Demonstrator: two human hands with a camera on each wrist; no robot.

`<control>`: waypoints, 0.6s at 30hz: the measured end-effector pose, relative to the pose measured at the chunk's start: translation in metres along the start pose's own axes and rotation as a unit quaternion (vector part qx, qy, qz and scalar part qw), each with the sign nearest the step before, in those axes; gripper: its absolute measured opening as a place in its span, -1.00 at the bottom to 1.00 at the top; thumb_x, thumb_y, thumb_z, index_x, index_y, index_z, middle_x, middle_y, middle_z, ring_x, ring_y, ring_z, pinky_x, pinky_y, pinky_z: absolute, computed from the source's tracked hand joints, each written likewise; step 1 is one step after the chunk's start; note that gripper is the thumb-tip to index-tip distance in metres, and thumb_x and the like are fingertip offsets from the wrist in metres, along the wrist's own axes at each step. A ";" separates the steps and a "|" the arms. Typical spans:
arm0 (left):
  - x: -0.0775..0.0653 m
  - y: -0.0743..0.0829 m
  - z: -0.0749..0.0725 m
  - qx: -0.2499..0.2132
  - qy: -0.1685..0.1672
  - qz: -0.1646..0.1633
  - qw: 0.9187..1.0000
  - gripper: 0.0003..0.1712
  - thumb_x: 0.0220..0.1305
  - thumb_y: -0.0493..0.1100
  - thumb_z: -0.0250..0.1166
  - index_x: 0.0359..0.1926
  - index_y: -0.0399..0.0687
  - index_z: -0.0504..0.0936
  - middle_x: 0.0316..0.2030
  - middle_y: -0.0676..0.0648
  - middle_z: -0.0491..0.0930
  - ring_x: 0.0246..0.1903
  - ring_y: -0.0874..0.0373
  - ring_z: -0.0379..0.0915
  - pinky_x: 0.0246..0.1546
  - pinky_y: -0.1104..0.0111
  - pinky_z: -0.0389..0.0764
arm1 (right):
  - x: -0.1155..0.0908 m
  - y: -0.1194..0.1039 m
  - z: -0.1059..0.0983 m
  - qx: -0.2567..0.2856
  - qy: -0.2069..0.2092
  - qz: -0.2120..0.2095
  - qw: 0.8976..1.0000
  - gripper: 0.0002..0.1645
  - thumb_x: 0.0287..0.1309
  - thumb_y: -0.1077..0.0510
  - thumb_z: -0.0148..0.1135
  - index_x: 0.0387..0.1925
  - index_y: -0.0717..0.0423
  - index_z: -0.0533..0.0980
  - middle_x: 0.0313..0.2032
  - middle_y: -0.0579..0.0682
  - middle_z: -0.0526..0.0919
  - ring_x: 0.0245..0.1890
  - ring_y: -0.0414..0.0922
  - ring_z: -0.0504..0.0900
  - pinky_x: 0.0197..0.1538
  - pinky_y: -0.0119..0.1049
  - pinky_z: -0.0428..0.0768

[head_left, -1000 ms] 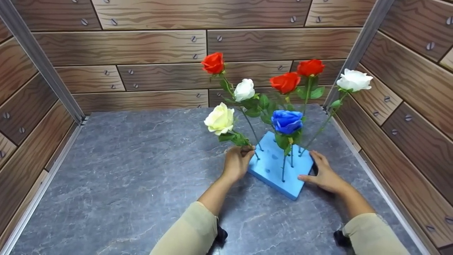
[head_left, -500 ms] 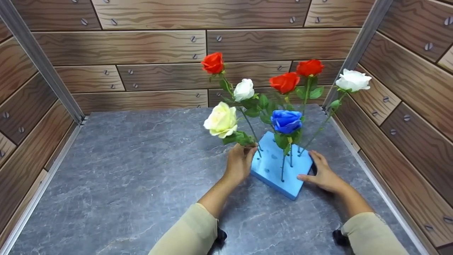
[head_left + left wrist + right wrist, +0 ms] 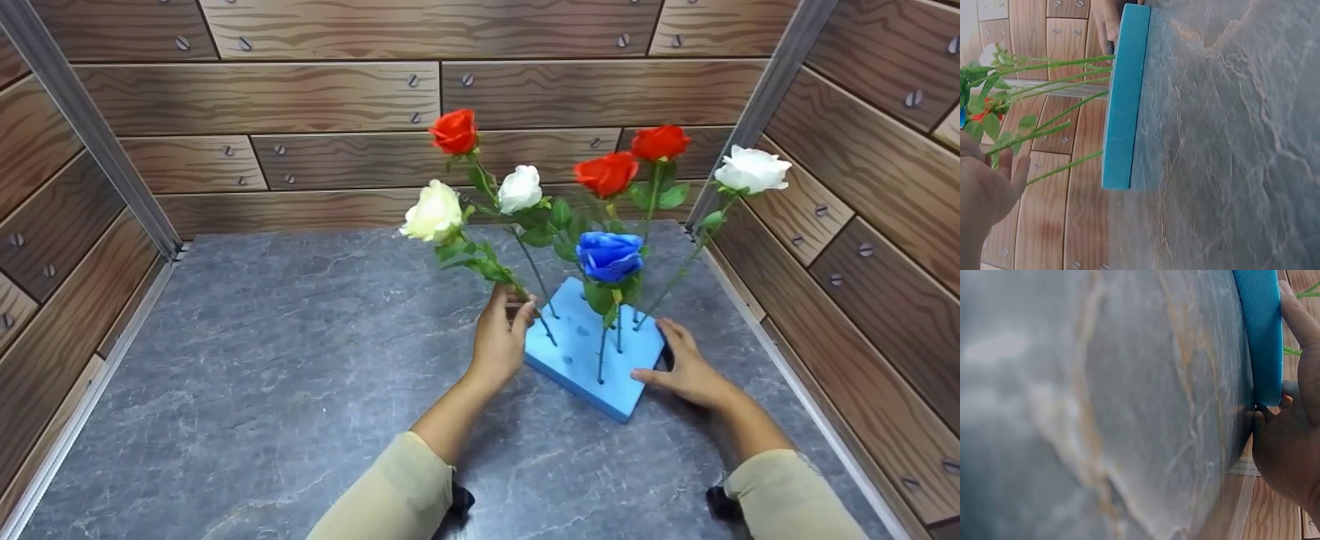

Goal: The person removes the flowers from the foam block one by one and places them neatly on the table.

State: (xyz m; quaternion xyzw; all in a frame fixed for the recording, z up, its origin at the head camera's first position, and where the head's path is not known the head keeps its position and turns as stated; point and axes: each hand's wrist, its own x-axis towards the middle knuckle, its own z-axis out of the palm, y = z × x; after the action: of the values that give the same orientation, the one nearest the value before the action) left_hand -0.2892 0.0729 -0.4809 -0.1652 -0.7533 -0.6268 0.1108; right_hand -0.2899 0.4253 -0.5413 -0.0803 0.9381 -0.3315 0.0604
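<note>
My left hand [image 3: 499, 341] pinches the stem of a pale yellow rose [image 3: 433, 211], which leans to the left. In the left wrist view the cut end of that rose stem [image 3: 1058, 127] hangs free, apart from the blue foam block [image 3: 1126, 101]. At the block's right corner, my right hand [image 3: 686, 367] grips it, the thumb on the near edge and fingers round the far side. Standing in the block are a blue rose [image 3: 609, 256], several red roses [image 3: 607, 174] and two white roses, one [image 3: 520, 189] left and one [image 3: 751, 170] right.
The block rests on a grey marbled tabletop [image 3: 262, 375], with several holes in its upper face. Wood-patterned panels [image 3: 337, 97] enclose the back and both sides, with metal posts [image 3: 772, 90] at the corners. The upright flowers crowd the space above the block.
The yellow rose's bloom has swung up and to the left as my left hand tilted. My right hand and the block have stayed put.
</note>
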 end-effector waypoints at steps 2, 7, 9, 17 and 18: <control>0.001 0.000 -0.002 -0.011 0.010 -0.009 1.000 -0.84 0.69 -0.24 0.13 0.15 -0.18 0.48 0.05 -0.28 0.70 0.03 -0.11 0.75 0.09 0.22 0.86 | 0.000 0.000 0.000 0.000 0.000 0.000 1.000 0.46 0.27 -0.21 0.55 0.72 0.36 -0.20 0.67 0.53 -0.27 0.64 0.62 -0.18 0.62 0.62 -0.03; 0.001 -0.001 -0.009 -0.043 0.020 -0.038 0.998 -0.79 0.71 -0.26 0.08 0.22 -0.22 0.41 0.15 -0.30 0.50 0.00 -0.14 0.71 0.05 0.14 0.88 | 0.000 0.001 0.001 0.000 -0.001 0.001 1.000 0.46 0.27 -0.21 0.55 0.72 0.34 -0.20 0.67 0.52 -0.28 0.64 0.62 -0.18 0.61 0.63 -0.03; 0.000 -0.003 -0.012 -0.052 0.022 -0.044 0.997 -0.78 0.71 -0.28 0.06 0.23 -0.24 0.38 0.17 -0.31 0.42 -0.02 -0.14 0.69 0.01 0.15 0.89 | 0.000 0.001 0.001 0.000 0.000 0.001 1.000 0.47 0.26 -0.21 0.55 0.72 0.35 -0.20 0.67 0.52 -0.28 0.64 0.62 -0.18 0.61 0.63 -0.03; -0.001 -0.009 -0.024 -0.068 0.044 -0.051 0.995 -0.82 0.66 -0.36 0.07 0.17 -0.22 0.40 0.05 -0.26 0.46 -0.20 -0.10 0.66 -0.21 0.17 0.88 | 0.000 0.001 0.001 -0.003 0.003 -0.006 1.000 0.47 0.26 -0.21 0.55 0.72 0.37 -0.20 0.66 0.54 -0.27 0.63 0.64 -0.17 0.60 0.64 -0.03; -0.001 -0.010 -0.025 -0.067 0.043 -0.056 0.995 -0.81 0.66 -0.37 0.07 0.18 -0.20 0.40 0.04 -0.25 0.47 -0.20 -0.08 0.65 -0.22 0.19 0.88 | 0.000 0.001 0.001 -0.004 0.004 -0.006 1.000 0.47 0.26 -0.21 0.55 0.72 0.36 -0.20 0.67 0.54 -0.27 0.63 0.64 -0.16 0.60 0.65 -0.03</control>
State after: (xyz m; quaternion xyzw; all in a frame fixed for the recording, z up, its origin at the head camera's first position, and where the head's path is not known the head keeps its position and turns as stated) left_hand -0.2929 0.0465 -0.4852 -0.1026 -0.7122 -0.6877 0.0965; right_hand -0.2903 0.4254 -0.5425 -0.0848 0.9393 -0.3280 0.0545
